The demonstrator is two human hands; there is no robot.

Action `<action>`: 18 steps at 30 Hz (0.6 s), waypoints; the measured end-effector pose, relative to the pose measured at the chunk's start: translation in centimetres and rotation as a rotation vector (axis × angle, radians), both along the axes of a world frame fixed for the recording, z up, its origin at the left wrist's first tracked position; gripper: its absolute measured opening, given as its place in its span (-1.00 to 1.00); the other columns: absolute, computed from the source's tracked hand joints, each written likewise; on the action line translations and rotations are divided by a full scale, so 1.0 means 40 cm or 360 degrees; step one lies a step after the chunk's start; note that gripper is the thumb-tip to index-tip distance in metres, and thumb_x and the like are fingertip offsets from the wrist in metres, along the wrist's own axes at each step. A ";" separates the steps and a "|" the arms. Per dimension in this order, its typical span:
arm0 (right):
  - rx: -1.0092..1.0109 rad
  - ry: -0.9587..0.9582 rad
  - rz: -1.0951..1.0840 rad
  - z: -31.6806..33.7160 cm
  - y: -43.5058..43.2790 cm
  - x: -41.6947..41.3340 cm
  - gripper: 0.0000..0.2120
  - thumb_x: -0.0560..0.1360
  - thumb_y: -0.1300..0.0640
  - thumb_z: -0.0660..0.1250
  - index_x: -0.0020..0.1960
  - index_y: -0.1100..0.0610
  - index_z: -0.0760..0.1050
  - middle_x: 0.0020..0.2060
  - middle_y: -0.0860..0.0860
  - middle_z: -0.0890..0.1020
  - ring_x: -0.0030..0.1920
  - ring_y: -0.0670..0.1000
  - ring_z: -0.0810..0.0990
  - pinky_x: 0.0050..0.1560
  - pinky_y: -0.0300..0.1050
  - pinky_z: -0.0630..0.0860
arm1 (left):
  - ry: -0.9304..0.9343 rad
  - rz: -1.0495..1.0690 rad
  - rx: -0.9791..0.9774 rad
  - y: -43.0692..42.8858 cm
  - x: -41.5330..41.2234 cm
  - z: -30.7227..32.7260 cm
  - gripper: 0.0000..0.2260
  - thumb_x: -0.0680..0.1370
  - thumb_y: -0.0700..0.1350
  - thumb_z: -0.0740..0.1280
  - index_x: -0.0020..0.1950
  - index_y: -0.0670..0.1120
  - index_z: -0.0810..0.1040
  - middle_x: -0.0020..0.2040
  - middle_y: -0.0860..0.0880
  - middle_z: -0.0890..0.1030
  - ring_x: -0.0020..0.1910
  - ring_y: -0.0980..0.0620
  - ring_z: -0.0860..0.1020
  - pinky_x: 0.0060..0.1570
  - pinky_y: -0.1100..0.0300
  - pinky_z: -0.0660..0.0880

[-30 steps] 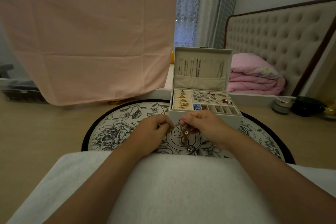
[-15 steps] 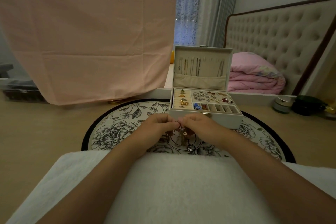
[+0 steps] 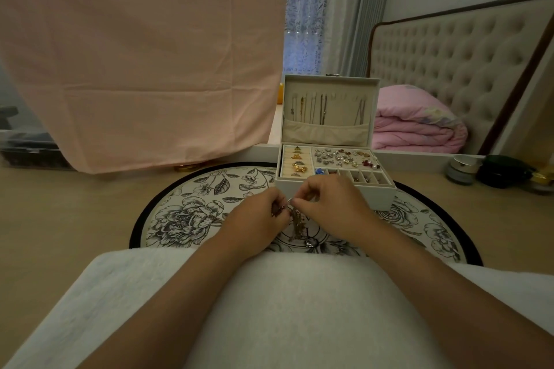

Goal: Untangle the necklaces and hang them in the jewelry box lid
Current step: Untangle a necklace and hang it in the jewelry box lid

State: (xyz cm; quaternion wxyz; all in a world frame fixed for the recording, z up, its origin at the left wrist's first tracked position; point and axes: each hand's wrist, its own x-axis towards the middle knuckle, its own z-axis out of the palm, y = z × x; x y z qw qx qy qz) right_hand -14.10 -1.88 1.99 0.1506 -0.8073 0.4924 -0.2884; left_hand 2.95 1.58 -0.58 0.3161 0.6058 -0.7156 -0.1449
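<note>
Seen from the head camera, 2 bare forearms reach forward over a white fluffy towel (image 3: 299, 308) that covers the person's lap. The left hand (image 3: 257, 219) and right hand (image 3: 332, 204) meet at the centre, just above a round mat (image 3: 195, 207) printed with black and white flowers. Each hand has its fingers curled, with thumb and fingertips pinching the top of a tangled bunch of necklaces (image 3: 296, 225). The gold and silver chains hang down between the hands, and their lower end rests on the mat near the towel's edge.

Just beyond the hands stands an open cream jewelry box (image 3: 335, 189) on the far side of the mat. Its lid (image 3: 368, 105) is upright, and several thin hung chains (image 3: 322, 109) dangle inside it above a fabric pocket. The box tray holds rings (image 3: 298, 163) at the left and many small earrings (image 3: 341, 157) at the right.

A pink sheet (image 3: 135, 54) hangs at the far left. At the far right are a folded pink quilt (image 3: 419, 126), a tufted headboard (image 3: 449, 63) and small jars (image 3: 461, 169).
</note>
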 end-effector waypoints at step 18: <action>0.0168 0.0089 -0.0026 0.005 -0.009 0.001 -0.83 0.54 -0.08 0.40 -0.17 -0.05 0.65 -0.28 -0.11 0.66 -0.21 -0.10 0.62 -0.13 -0.06 0.59 | 0.0374 0.0120 -0.0165 0.008 -0.010 -0.001 -0.89 0.61 -0.03 0.31 -0.05 0.10 0.62 -0.26 0.14 0.61 -0.27 0.18 0.54 -0.23 0.25 0.48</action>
